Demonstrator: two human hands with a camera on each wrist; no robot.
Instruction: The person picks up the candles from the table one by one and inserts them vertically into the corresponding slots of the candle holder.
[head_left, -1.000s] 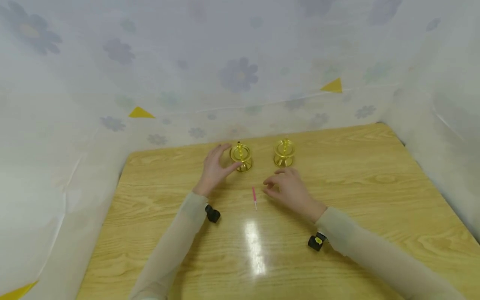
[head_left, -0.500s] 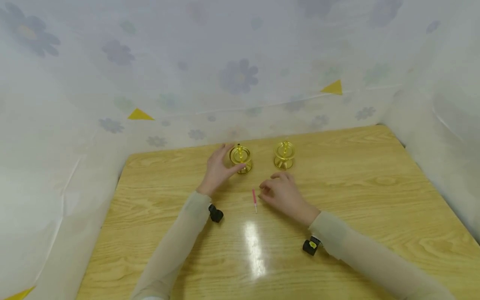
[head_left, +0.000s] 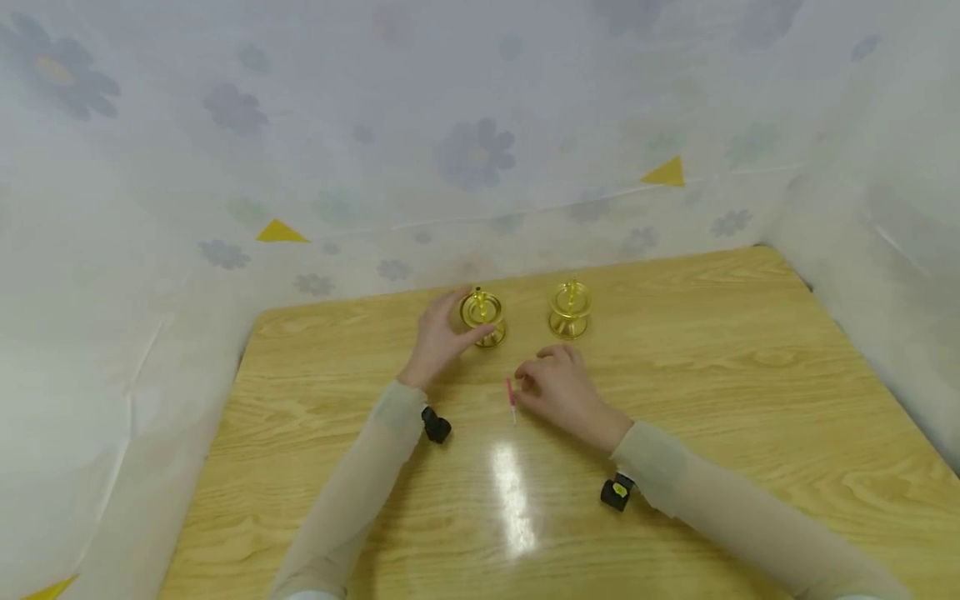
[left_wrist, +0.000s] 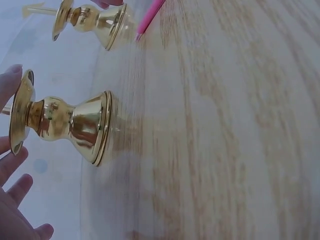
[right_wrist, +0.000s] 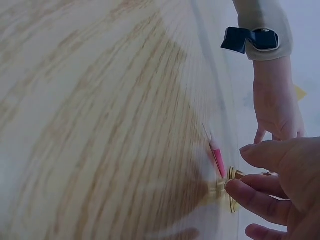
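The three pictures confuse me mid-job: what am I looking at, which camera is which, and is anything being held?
No machine here: a person works with two bare hands. The wide picture comes from a head camera looking down on a wooden table; the other two come from small cameras strapped at each wrist. On the table stand two brass candle holders, one to the left and one to the right, and a thin pink candle lies in front of them. The left hand touches the left holder. The right hand, fingers curled, reaches the candle's side; whether it grips it, I cannot tell.
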